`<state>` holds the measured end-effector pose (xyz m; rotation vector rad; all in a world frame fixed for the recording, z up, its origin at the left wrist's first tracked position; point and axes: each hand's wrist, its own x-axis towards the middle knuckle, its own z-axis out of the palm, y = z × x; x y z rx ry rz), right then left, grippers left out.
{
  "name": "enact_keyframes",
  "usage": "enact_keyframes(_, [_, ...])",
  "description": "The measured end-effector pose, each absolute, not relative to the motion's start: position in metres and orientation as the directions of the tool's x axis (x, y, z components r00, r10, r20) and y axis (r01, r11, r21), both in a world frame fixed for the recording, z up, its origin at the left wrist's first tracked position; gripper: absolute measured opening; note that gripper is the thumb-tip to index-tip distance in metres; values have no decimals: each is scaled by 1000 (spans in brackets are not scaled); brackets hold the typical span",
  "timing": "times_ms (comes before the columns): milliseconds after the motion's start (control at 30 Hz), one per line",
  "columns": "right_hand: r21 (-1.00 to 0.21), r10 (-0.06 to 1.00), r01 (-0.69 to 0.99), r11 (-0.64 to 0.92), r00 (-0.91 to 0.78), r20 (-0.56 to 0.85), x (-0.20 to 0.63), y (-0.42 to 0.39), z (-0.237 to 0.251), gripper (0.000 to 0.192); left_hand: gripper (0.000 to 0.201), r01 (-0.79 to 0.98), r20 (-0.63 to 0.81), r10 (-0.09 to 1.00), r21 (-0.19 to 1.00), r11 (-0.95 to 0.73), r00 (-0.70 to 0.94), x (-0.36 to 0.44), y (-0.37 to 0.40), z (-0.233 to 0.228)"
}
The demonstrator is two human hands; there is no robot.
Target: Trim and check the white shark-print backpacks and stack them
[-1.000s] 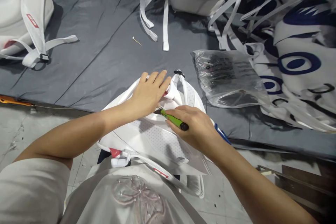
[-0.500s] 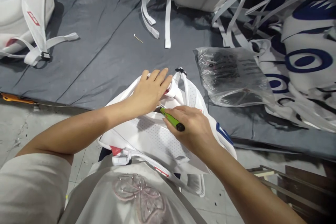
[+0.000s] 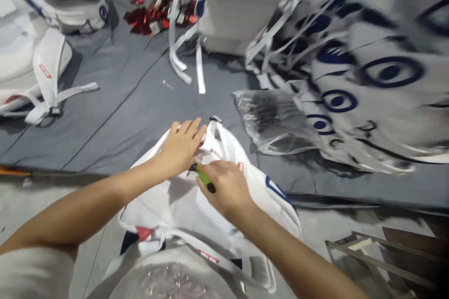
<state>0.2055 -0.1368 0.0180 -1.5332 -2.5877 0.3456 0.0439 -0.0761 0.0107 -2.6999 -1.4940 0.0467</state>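
A white backpack (image 3: 182, 205) with mesh padding, straps and small red labels lies across my lap and against the table edge. My left hand (image 3: 181, 147) rests flat on its upper part, fingers stretched out. In my right hand (image 3: 228, 184) is a slim green-handled tool (image 3: 206, 181) with a black end. Its dark front part points toward the fabric beside my left palm; the very tip is too blurred to make out. A black buckle (image 3: 216, 119) sits at the top of the backpack.
White backpacks with blue eye designs (image 3: 389, 72) are piled on the right. A clear plastic bag (image 3: 277, 121) of dark pieces lies before them. Red tags (image 3: 157, 14) lie at the back of the grey-covered table (image 3: 115, 84). Another white backpack (image 3: 28, 56) stands left.
The view has tilted up and shifted right, showing more of the table's back and the pile. Both hands keep about the same place on the backpack, the tool still held.
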Motion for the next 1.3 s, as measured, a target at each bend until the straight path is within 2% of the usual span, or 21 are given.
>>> enact_keyframes(200, [-260,894,881,395,-434,-113,202,-137,28,16,80,846,14,849,-86,-526,529,41,-71,6])
enact_keyframes(333, [-254,916,904,345,-383,-120,206,-143,25,15,104,855,-126,857,-88,-512,500,31,-71,15])
enact_keyframes(400, [-278,920,897,344,-381,-90,206,-147,22,15,116,892,-212,884,-92,-444,418,24,-73,20])
enact_keyframes(467, [-303,923,886,351,-383,-50,205,-149,17,15,118,929,-249,912,-92,-357,326,20,-76,22])
enact_keyframes(567, [-320,919,870,374,-394,4,202,-149,8,16,117,950,-226,937,-107,-294,265,20,-81,20])
enact_keyframes(767, [-321,910,855,408,-411,60,202,-146,0,17,115,926,-175,950,-233,-295,259,29,-84,13])
enact_keyframes(967, [-353,907,842,409,-418,53,213,-148,13,17,88,899,-175,914,-190,-395,365,26,-85,26])
enact_keyframes(1100, [-409,914,827,387,-401,53,221,-151,14,17,95,912,-236,895,-71,-404,378,20,-86,37])
enact_keyframes(1233, [-472,903,771,429,-386,190,226,-151,2,18,110,958,-325,902,61,-281,285,11,-85,43])
enact_keyframes(1300, [-479,884,742,468,-389,261,227,-152,-4,18,110,969,-383,890,74,-237,247,11,-84,45])
